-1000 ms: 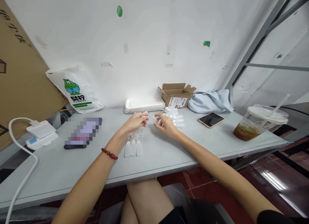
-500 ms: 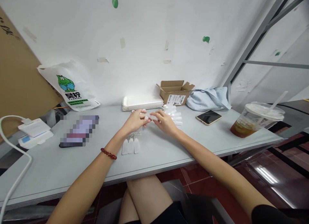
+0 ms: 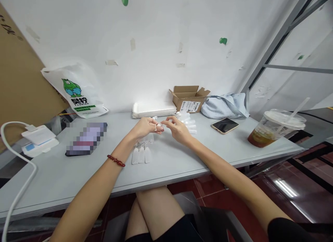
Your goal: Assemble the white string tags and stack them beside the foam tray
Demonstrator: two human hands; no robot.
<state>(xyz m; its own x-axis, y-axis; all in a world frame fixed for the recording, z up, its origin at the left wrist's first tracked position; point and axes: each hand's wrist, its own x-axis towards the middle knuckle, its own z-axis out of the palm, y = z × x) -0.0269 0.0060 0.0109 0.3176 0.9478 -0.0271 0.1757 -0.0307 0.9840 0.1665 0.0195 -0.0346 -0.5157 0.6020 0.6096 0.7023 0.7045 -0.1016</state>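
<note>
In the head view my left hand (image 3: 146, 127) is closed around a small white piece with a thin white loop (image 3: 156, 126), most of it hidden by the fingers. My right hand (image 3: 178, 130) faces it, thumb and index fingertips pinched close to that piece; whether anything is between them is too small to tell. Below my left wrist lie several translucent flat tags (image 3: 141, 155) with white cord loops, some partly covered by the hand. Behind my right hand is a group of clear plastic pieces with white ends (image 3: 191, 125).
A stack of white trays (image 3: 153, 109), an open cardboard box (image 3: 188, 99) and a pale blue cloth bag (image 3: 223, 106) line the wall. A phone (image 3: 225, 125) and a drink cup (image 3: 273, 129) stand right; another phone (image 3: 87, 138), white boxes (image 3: 40, 139) and a plastic bag (image 3: 78, 92) are left.
The fingers of my right hand have drawn in from a looser curl to a pinch. My left hand has turned slightly, and the white loop now shows at its fingers.
</note>
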